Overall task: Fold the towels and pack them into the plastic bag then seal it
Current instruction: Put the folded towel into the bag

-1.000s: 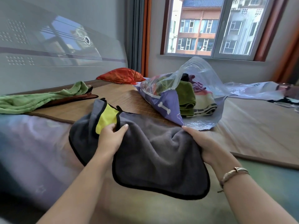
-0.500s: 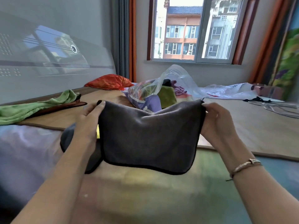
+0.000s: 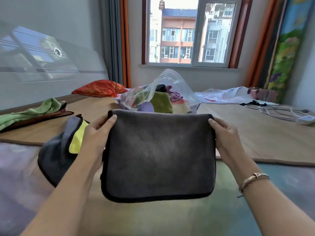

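- Towel: the grey towel point(image 3: 158, 155), a plush rectangle with a dark bound edge, is held up folded over in front of the plastic bag point(image 3: 172, 86); half a second ago its top edge sagged in the middle, and it is now drawn flat and straight.
- The upper left corner is pinched by the left hand point(image 3: 100, 132), and the upper right corner is gripped by the right hand point(image 3: 225, 135), fingers curled behind the cloth.
- A second grey towel with a yellow face point(image 3: 68, 143) is seen crumpled on the bed point(image 3: 255, 133) just left of the left hand.
- The clear, crinkled bag is seen lying open on the woven mat, with folded olive, pink and striped towels inside.
- A green towel point(image 3: 32, 111) is laid over a brown one at the far left, and an orange pillow point(image 3: 100, 88) is placed near the headboard.
- A thin bracelet point(image 3: 254, 178) is worn on the right wrist.
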{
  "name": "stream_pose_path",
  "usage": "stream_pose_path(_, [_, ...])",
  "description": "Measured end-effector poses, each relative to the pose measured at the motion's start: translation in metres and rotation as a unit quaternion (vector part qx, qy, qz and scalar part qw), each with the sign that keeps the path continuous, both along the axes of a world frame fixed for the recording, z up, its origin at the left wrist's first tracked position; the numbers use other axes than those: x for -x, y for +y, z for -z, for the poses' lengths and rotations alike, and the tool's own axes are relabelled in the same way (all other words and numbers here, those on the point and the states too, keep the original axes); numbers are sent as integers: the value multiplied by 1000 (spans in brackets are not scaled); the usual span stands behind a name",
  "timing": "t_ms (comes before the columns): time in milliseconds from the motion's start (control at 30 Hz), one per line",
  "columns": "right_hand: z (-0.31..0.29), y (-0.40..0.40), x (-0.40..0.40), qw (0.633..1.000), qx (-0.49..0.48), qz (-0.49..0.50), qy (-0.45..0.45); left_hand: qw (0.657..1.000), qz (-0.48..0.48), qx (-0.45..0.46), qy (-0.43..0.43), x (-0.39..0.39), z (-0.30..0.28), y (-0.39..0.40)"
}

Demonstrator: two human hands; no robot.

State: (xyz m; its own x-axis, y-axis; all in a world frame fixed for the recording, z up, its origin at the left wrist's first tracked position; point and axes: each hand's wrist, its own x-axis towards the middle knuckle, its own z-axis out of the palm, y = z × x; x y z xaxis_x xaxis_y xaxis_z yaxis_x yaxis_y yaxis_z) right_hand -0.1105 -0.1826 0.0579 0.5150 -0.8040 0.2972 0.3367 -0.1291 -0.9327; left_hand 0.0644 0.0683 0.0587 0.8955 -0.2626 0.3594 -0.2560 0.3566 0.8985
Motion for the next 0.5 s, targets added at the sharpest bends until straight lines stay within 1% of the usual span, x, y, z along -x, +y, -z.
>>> stream_pose_path(67, [5,-11,-5,995,-17,-76,57,995,49,-87,-1,-13,16,-9])
stream_pose_path(100, [12,-17,-9,991,-23,-88,100,989,68,-128,6,-22,28,-16])
stream_pose_path(133, [18,-22,-12,986,-13,-91,142,985,67,-160,14,-30,38,-22])
stream_pose_path(167, [24,-27,-15,981,3,-82,174,982,45,-183,22,-36,45,-25])
stream_pose_path(233, [33,-36,-19,975,31,-45,215,978,2,-205,38,-46,52,-27])
stream_pose_path(367, [32,-41,-14,958,59,8,282,971,-15,-236,22,-47,55,-23])
stream_pose_path(433, [31,-38,-8,951,65,23,301,969,-33,-242,26,-45,57,-19])
stream_pose_path(500, [29,-35,-2,950,61,26,307,966,-43,-251,46,-41,58,-13])
